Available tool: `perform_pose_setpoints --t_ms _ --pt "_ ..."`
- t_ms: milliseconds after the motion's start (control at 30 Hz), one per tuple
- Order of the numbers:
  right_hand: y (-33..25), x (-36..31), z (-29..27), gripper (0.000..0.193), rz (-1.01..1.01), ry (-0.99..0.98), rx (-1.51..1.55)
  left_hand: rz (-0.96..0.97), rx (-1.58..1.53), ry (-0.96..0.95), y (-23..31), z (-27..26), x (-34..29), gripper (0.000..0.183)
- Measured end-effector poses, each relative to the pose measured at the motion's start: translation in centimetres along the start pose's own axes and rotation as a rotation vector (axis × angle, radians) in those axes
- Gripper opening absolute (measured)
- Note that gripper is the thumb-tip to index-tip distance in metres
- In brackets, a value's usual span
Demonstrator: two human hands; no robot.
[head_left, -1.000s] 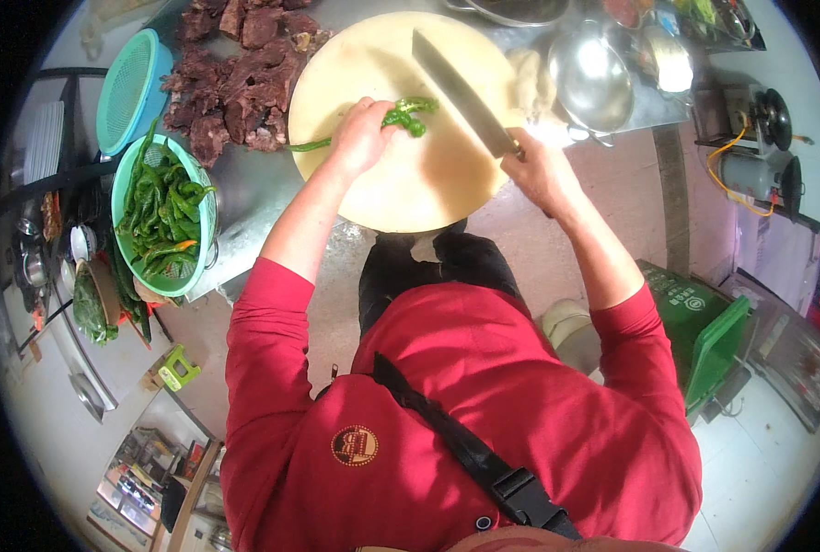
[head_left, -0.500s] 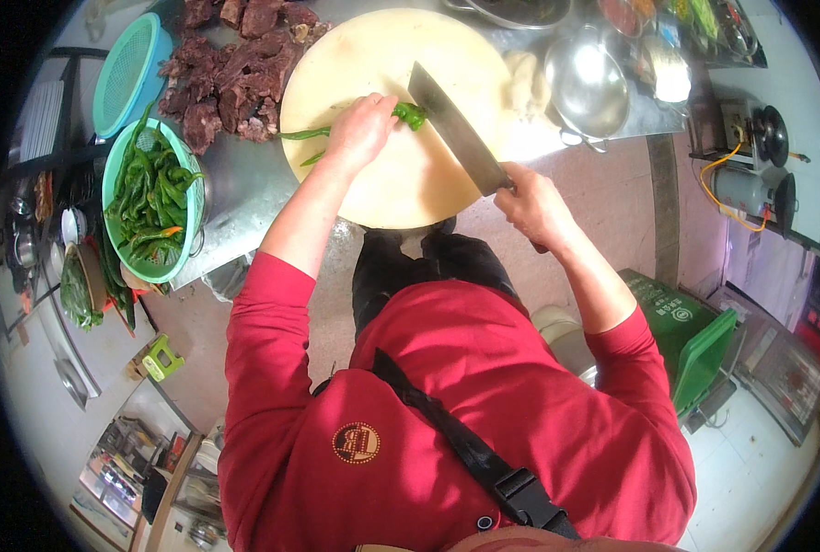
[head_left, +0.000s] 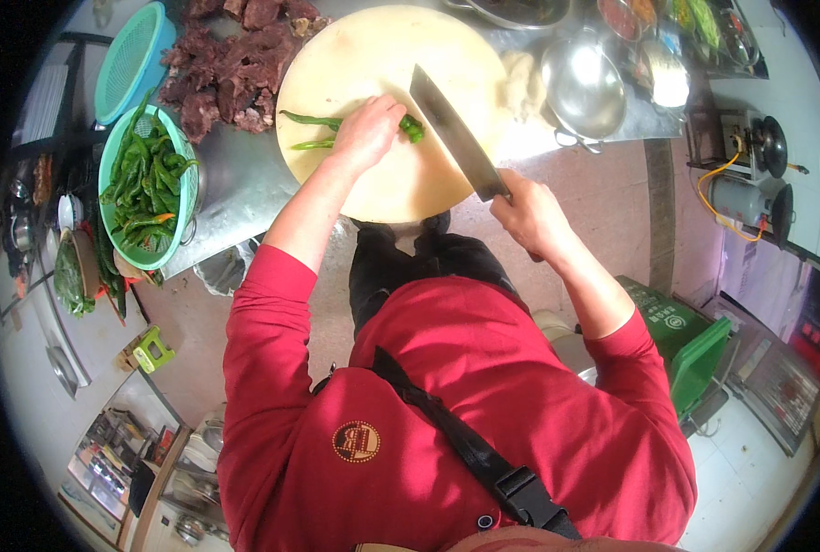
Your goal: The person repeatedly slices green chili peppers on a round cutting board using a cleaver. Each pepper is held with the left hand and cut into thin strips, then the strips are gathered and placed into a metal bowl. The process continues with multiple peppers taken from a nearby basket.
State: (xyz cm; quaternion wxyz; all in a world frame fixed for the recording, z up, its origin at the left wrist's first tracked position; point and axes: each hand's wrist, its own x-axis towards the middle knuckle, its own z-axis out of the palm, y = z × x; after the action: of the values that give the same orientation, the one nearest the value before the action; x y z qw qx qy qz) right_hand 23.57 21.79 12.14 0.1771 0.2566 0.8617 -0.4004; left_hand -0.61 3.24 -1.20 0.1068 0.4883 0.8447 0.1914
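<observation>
Your steel table (head_left: 244, 189) carries a round pale chopping board (head_left: 382, 55) at its near edge, right in front of you. To the left of the board, further back, lies a heap of dark red meat chunks (head_left: 230, 69), directly on the table.

Your left hand (head_left: 366, 133) is curled, palm down, pressing a bunch of long green chilli peppers (head_left: 311, 120) onto the middle of the board; their thin ends stick out to the left of the hand, and a cut end (head_left: 413, 128) shows at the fingertips. Your right hand (head_left: 530, 216) is closed tight round the handle of a broad cleaver (head_left: 451, 133), just off the near edge of the table. The blade slants across the board, with its flat just beside the left fingertips and the cut pepper end.

At the table's left edge a teal plastic colander (head_left: 180, 216) is heaped with more green peppers (head_left: 143, 179). A second teal colander (head_left: 129, 60) stands behind it; you cannot tell what it holds. To the right of the board sits a steel bowl (head_left: 583, 87), shiny inside, with small dishes (head_left: 663, 78) beyond it towards the far right corner.
</observation>
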Motion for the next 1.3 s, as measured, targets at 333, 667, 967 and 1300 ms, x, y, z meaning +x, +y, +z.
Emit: perform_pose_setpoints --t_ms 333,667,967,1300 --pt "0.9 2.5 0.6 0.02 -0.099 0.07 -0.417 -0.046 -0.016 0.264 1.3 1.7 -1.4 0.014" --pt "-2.0 3.3 -0.4 0.017 -0.259 0.038 -0.679 -0.091 0.171 0.385 3.2 3.3 -2.3 0.022" --pt "-1.3 3.9 -1.1 0.015 -0.258 -0.01 -0.703 -0.267 -0.174 0.394 3.3 4.6 -2.3 0.027" --pt "-1.1 5.1 -0.7 0.016 -0.352 0.013 -0.741 -0.214 -0.104 0.37 3.0 4.4 -2.3 0.027"
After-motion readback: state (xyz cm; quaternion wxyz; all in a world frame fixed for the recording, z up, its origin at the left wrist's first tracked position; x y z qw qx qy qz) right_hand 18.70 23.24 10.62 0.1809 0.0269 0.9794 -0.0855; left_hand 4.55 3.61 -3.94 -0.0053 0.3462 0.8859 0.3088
